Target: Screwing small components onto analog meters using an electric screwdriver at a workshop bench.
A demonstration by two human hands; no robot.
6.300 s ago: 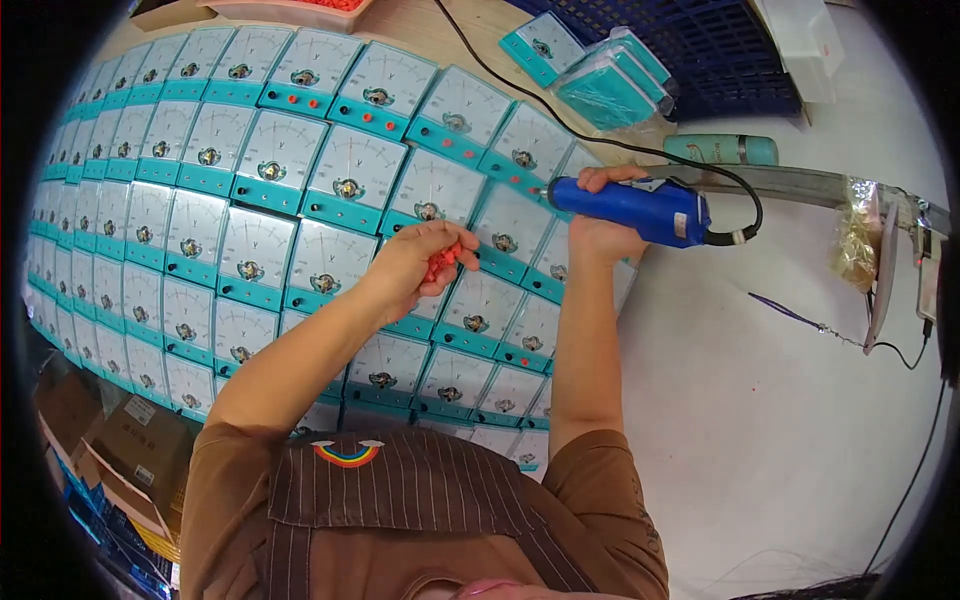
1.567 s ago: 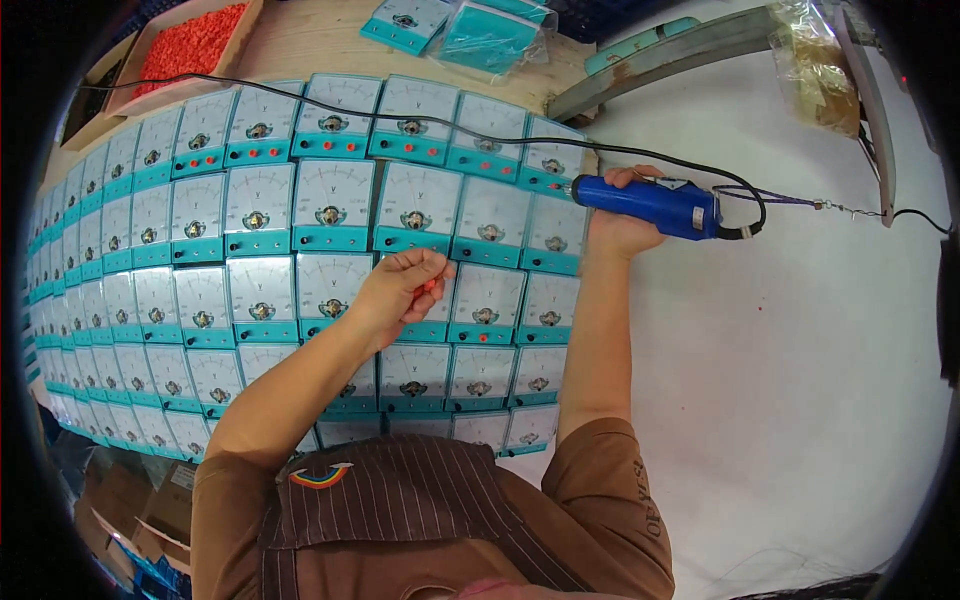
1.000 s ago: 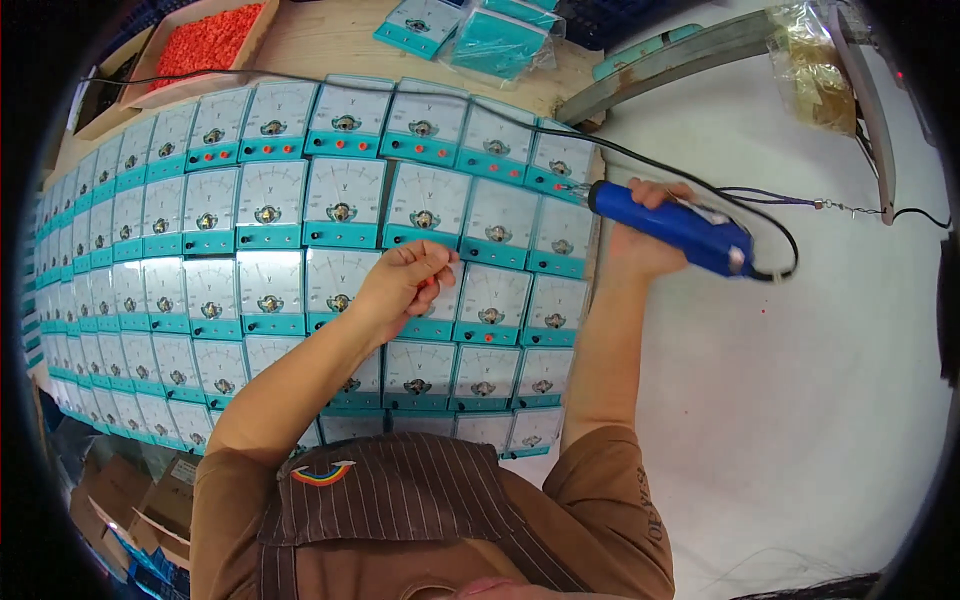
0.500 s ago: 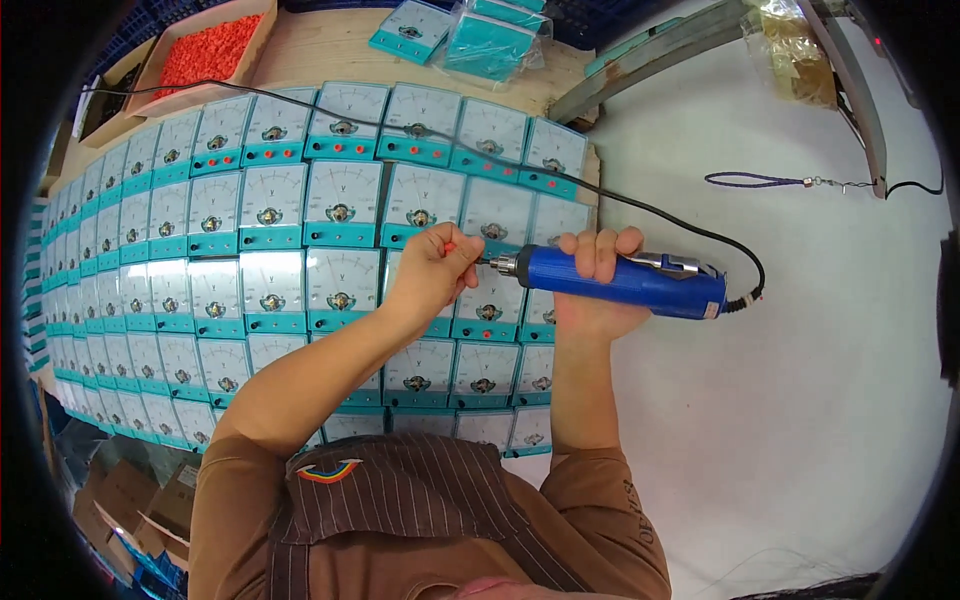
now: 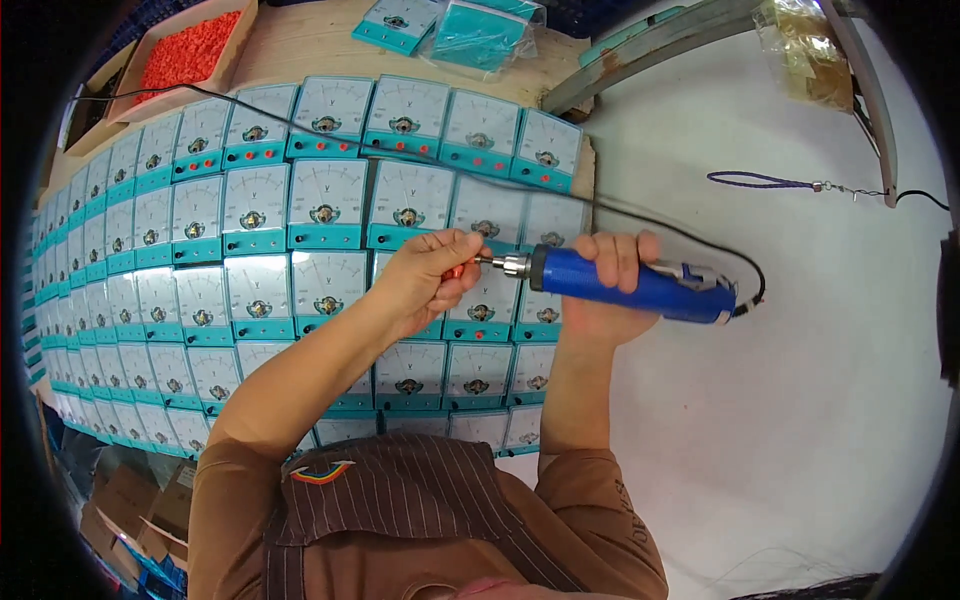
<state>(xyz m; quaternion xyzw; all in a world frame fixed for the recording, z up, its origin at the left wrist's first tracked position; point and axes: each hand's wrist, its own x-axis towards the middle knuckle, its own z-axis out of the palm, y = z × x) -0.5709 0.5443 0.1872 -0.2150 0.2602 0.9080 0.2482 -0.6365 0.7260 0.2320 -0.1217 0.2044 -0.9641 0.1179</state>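
My right hand is wrapped round a blue electric screwdriver, held level with its metal chuck to the left. At the bit's tip, my left hand pinches a small red part; most of it is hidden by the fingers. Both hands are above rows of teal-and-white panel meters, each with a clear front and a dial. Some meters in the far row have red terminal caps along the lower edge; many nearer ones show a black one.
At the far left, a tray holds many small red pieces, beside a box with dark contents. A black cord crosses the meters to the screwdriver. Bagged teal pieces lie at the back, near a metal frame. Cardboard boxes stand lower left.
The screwdriver and my right hand have shifted slightly right. My left hand has moved a little left and down, its fingers still at the bit. The view has shifted slightly over the meters.
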